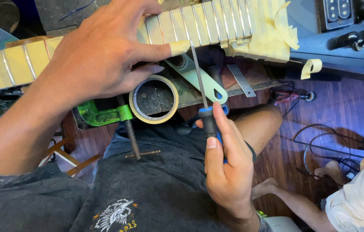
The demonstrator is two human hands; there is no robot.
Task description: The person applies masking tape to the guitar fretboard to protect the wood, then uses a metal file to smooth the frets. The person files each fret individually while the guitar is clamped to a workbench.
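My left hand [100, 51] rests on a guitar neck [216, 21] whose fretboard is covered in yellow masking tape between the metal frets. Its thumb, wrapped in tape at the tip, presses against the neck's near edge. My right hand [227, 167] grips a thin file or screwdriver [199, 77] by its black and blue handle. The tool's slim metal shaft points up to the neck edge right beside the taped thumb.
A roll of masking tape [154, 99] and a green clamp [104, 114] sit under the neck on the bench edge. A pale green tool [199, 79] and a metal strip [241, 80] lie nearby. Another person's feet [268, 187] and cables [319, 146] are on the wooden floor.
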